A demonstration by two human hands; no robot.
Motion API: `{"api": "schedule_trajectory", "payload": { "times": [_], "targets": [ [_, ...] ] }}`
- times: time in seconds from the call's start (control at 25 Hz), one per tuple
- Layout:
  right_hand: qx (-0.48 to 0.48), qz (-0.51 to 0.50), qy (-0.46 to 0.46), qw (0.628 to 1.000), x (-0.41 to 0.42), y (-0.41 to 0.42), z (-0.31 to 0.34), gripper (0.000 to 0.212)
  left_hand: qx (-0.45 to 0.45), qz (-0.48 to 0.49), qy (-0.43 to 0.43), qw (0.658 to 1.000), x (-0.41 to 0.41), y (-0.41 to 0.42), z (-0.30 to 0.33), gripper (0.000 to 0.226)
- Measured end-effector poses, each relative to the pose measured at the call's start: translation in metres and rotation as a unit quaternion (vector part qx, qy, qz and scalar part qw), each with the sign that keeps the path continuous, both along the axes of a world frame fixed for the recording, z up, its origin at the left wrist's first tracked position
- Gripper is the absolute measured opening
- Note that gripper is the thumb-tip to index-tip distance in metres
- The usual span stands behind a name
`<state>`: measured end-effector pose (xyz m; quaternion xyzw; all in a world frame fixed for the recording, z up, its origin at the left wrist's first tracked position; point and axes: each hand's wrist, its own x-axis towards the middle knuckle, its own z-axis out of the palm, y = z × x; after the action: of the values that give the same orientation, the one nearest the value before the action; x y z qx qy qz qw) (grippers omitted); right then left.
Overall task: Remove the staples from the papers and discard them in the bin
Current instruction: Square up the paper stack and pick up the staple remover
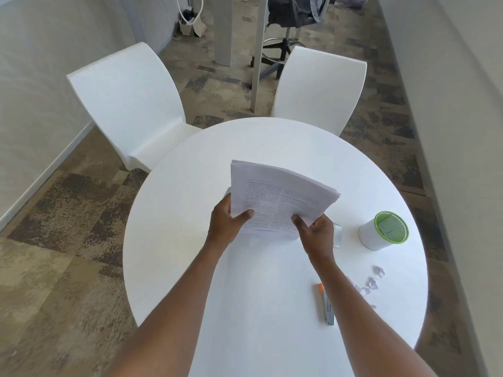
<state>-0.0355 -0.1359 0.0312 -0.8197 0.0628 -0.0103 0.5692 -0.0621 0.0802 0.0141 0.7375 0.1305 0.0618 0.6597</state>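
Papers [280, 197] are held up over the round white table [174, 213] in the head view. The stack is thick and is printed with small words. It is gripped at its near edge by both hands and is tilted a little, with the far end higher.

The left hand [227, 223] is closed on the near left corner of the stack, with the thumb laid on top of the page. The right hand [317, 231] is closed on the near right side, and its thumb is pressed on the top page too. The fingers of both hands are hidden under the stack.

A small white bin [382, 231] with a green rim is seen on the table to the right of the hands, well apart from the stack. Something green is seen inside it. A stapler [326, 306] with an orange tip is laid flat on the table beside the right arm. Small torn paper bits [371, 281] are scattered near it, between the stapler and the table edge. A small see-through thing [337, 235] is partly hidden behind the right hand; what it is cannot be told.

Two white chairs [130, 104] are placed at the far side of the table.
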Motion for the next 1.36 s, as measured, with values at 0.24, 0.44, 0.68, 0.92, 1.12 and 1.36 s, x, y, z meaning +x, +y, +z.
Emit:
{"api": "schedule_trajectory", "payload": {
  "times": [0.24, 0.44, 0.68, 0.92, 1.12, 1.36],
  "targets": [
    [-0.004, -0.002, -0.020, 1.000, 0.001, 0.004, 0.005, 0.009, 0.034, 0.028, -0.010, 0.999, 0.005, -0.004, 0.012, 0.035],
    [-0.031, -0.006, -0.014, 0.999, -0.003, 0.008, 0.005, 0.022, 0.098, 0.058, -0.011, 0.993, 0.006, -0.009, 0.010, 0.023],
    [-0.042, -0.009, -0.030, 0.999, 0.008, 0.008, 0.018, 0.026, 0.120, 0.076, -0.014, 0.990, 0.020, 0.000, 0.026, 0.015],
    [0.202, 0.032, 0.145, 0.968, -0.008, -0.006, -0.003, 0.068, -0.149, 0.167, 0.010, 0.975, 0.024, 0.004, 0.030, 0.010],
    [0.271, 0.078, 0.147, 0.948, -0.006, 0.000, -0.001, 0.039, -0.273, 0.126, 0.023, 0.953, 0.024, -0.012, 0.027, 0.024],
    [0.219, 0.013, 0.067, 0.973, 0.005, -0.011, 0.016, 0.016, -0.289, 0.079, 0.034, 0.953, 0.019, -0.003, 0.033, 0.026]
  ]
}}
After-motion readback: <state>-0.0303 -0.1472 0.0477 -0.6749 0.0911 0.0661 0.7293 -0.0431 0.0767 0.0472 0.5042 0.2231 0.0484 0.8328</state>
